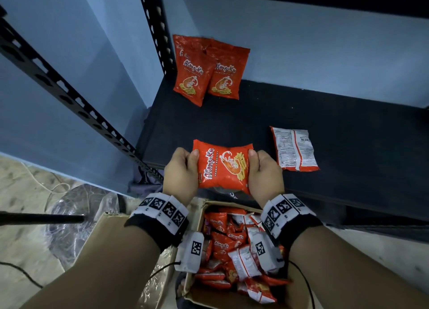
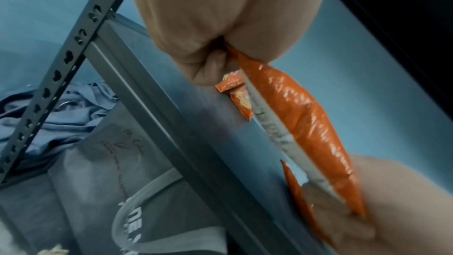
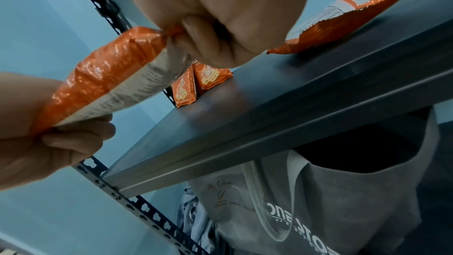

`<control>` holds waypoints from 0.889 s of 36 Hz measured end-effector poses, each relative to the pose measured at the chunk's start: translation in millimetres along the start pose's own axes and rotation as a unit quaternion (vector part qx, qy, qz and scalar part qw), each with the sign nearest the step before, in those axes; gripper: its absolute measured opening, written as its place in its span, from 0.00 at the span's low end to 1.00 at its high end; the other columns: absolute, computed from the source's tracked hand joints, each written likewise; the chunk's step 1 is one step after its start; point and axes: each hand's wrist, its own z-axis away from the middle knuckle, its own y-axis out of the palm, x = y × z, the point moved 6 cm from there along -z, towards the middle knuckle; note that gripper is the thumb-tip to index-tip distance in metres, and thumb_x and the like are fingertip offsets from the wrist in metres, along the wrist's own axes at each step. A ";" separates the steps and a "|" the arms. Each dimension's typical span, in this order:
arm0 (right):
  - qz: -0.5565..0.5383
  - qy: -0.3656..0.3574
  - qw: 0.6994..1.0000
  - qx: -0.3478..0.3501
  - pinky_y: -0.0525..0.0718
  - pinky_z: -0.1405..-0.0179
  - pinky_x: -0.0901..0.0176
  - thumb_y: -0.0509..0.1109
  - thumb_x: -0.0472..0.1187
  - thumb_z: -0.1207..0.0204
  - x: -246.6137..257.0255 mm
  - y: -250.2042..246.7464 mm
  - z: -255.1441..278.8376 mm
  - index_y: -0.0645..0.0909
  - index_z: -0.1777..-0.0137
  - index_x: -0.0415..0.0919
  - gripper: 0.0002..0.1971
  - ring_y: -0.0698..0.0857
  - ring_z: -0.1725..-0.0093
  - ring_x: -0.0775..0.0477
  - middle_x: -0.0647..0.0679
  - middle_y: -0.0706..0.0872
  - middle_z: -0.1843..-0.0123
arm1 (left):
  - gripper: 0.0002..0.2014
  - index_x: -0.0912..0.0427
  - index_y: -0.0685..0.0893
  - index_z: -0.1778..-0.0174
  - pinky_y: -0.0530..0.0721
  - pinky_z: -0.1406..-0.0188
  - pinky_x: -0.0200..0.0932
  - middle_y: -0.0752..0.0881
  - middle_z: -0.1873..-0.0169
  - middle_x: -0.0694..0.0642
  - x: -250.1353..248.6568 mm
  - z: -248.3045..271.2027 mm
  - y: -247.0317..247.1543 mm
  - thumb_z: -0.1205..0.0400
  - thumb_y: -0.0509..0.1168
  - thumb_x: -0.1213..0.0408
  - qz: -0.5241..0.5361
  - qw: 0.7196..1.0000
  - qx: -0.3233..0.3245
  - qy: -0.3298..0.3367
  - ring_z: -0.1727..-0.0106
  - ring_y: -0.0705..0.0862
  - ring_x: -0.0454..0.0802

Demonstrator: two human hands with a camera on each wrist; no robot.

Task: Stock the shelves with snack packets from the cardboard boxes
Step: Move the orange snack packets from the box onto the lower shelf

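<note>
Held at the centre of the head view: one red snack packet (image 1: 222, 166), printed face up, turned sideways, above the front edge of the dark shelf (image 1: 336, 132).

Left hand (image 1: 180, 171) at the packet's left end, thumb on top, fingers curled underneath, grasping it. Right hand (image 1: 264, 171) at the right end, thumb on top, fingers wrapped under, grasping the same packet. In the left wrist view, the packet (image 2: 301, 123) seen edge-on, running from upper centre to lower right, orange side up, white printed back below. In the right wrist view, the same packet (image 3: 110, 77) stretching from centre top to lower left, pinched at both ends.

At the upper centre of the head view, two upright packets (image 1: 204, 69) leaning against the blue back wall (image 1: 325, 42), the left one overlapping the right, close to the black slotted upright (image 1: 155, 28). To the right of the hands, a face-down packet (image 1: 293, 148) lying flat on the shelf, white back showing.

At the bottom centre, an open cardboard box (image 1: 111, 234) full of red and white packets, directly below the wrists. Marker-printed wristbands (image 1: 162, 210) on both forearms. Crumpled clear plastic (image 1: 69, 216) on the floor at lower left, beside the box.
</note>
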 end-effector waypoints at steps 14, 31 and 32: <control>0.056 -0.030 0.998 0.008 0.76 0.65 0.66 0.62 0.54 0.12 25.6 9.7 -37.5 0.79 0.47 0.42 0.15 0.83 0.61 0.56 0.51 0.85 0.57 | 0.18 0.56 0.74 0.59 0.77 0.66 0.43 0.84 0.64 0.53 0.3 -40.4 -1.4 0.10 0.58 0.47 0.020 0.997 0.068 -0.007 0.65 0.81 0.47; -0.023 -0.066 0.961 0.269 0.90 0.43 0.46 0.75 0.59 0.21 39.2 44.4 -47.8 0.88 0.45 0.52 0.13 0.91 0.52 0.58 0.54 0.92 0.50 | 0.13 0.53 0.81 0.61 0.84 0.65 0.39 0.89 0.66 0.51 -19.7 -66.4 -4.4 0.15 0.70 0.51 0.035 0.981 0.163 0.096 0.66 0.86 0.39; -0.023 -0.065 0.962 0.264 0.91 0.44 0.47 0.74 0.58 0.21 39.2 44.0 -50.5 0.87 0.46 0.51 0.13 0.92 0.53 0.58 0.54 0.92 0.52 | 0.13 0.53 0.83 0.60 0.86 0.62 0.43 0.89 0.65 0.52 -17.7 -68.4 -4.7 0.16 0.70 0.49 0.042 0.982 0.159 0.091 0.65 0.87 0.42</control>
